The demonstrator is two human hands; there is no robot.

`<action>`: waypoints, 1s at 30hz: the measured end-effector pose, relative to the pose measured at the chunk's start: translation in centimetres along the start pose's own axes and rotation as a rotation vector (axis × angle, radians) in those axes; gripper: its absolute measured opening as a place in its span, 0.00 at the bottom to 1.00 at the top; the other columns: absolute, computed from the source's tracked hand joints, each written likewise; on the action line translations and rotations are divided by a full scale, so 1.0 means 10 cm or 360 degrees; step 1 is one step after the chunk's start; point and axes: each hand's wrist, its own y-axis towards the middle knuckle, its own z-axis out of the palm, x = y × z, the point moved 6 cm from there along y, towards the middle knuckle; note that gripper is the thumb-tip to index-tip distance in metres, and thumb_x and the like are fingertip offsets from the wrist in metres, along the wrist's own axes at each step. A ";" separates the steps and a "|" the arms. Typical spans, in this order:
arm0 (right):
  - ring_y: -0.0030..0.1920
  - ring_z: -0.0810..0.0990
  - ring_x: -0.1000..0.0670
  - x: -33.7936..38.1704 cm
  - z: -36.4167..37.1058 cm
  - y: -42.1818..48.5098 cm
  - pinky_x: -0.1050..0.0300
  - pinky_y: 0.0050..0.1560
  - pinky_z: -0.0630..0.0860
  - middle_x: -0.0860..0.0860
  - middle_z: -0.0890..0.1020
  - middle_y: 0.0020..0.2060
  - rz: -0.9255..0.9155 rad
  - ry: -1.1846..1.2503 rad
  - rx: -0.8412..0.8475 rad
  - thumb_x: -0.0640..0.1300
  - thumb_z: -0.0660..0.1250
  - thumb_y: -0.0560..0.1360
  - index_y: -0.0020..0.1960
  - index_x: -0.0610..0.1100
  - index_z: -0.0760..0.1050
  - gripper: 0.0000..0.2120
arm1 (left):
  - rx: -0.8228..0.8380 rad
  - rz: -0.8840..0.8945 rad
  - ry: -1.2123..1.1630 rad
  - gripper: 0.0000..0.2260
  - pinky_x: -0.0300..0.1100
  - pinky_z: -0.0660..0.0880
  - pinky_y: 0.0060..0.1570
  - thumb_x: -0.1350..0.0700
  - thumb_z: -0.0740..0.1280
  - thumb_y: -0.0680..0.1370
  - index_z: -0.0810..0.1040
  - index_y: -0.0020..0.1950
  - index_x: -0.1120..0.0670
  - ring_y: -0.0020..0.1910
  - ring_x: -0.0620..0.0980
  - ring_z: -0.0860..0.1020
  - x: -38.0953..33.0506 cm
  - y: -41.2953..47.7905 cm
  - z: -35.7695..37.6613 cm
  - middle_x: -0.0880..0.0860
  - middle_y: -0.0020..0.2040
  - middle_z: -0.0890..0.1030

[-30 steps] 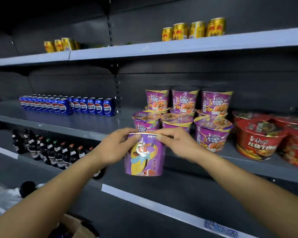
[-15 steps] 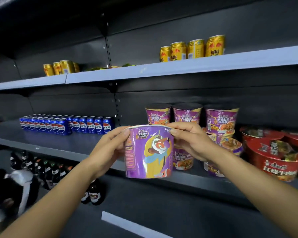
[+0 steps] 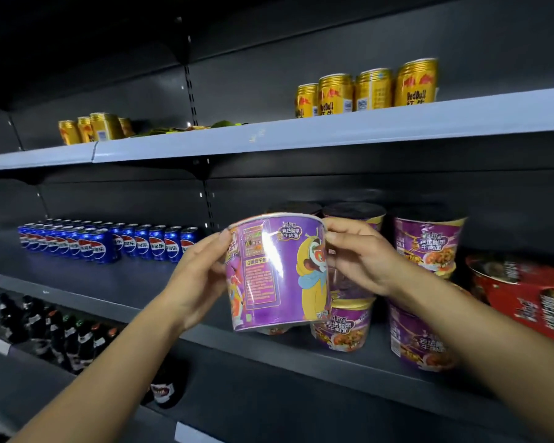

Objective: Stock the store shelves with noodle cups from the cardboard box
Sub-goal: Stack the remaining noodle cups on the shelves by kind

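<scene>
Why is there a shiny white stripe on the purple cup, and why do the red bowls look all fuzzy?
Head view: the stripe is light glaring off the glossy wrap of the noodle cup. Head view, right edge: the red bowls are smeared by blur, probably camera motion.

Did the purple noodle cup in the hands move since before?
Yes, upward. Before, the noodle cup hung mostly below the front edge of the middle shelf; now its bottom is about level with that edge.
</scene>
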 end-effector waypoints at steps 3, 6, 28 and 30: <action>0.46 0.81 0.57 0.07 0.00 0.11 0.63 0.47 0.76 0.54 0.84 0.42 0.0022 -0.0391 -0.0061 0.29 0.56 0.75 0.51 0.43 0.78 0.16 | -0.0145 0.0083 0.0238 0.24 0.42 0.76 0.38 0.38 0.77 0.61 0.82 0.48 0.54 0.36 0.50 0.80 -0.05 0.07 -0.02 0.54 0.39 0.82; 0.55 0.79 0.58 0.16 0.08 0.21 0.62 0.57 0.74 0.56 0.83 0.51 -0.0036 -0.1048 -0.0031 0.26 0.51 0.75 0.52 0.51 0.79 0.26 | -0.0292 0.0228 0.0511 0.14 0.40 0.77 0.38 0.48 0.72 0.67 0.81 0.46 0.56 0.38 0.47 0.81 -0.14 0.14 0.02 0.52 0.38 0.83; 0.70 0.67 0.53 -0.20 0.08 0.70 0.60 0.72 0.61 0.51 0.71 0.69 -0.0023 -0.2157 0.0254 0.50 0.74 0.70 0.70 0.46 0.70 0.31 | -0.0615 0.0622 0.1756 0.19 0.28 0.72 0.47 0.44 0.71 0.68 0.83 0.55 0.51 0.49 0.40 0.78 0.05 0.43 -0.09 0.49 0.53 0.83; 0.71 0.66 0.54 -0.22 0.03 0.70 0.63 0.71 0.60 0.52 0.71 0.70 0.0012 -0.2082 0.0240 0.49 0.74 0.70 0.70 0.47 0.70 0.30 | -0.0642 0.0593 0.1779 0.18 0.32 0.75 0.47 0.46 0.73 0.69 0.83 0.55 0.53 0.50 0.42 0.79 0.05 0.45 -0.15 0.50 0.54 0.83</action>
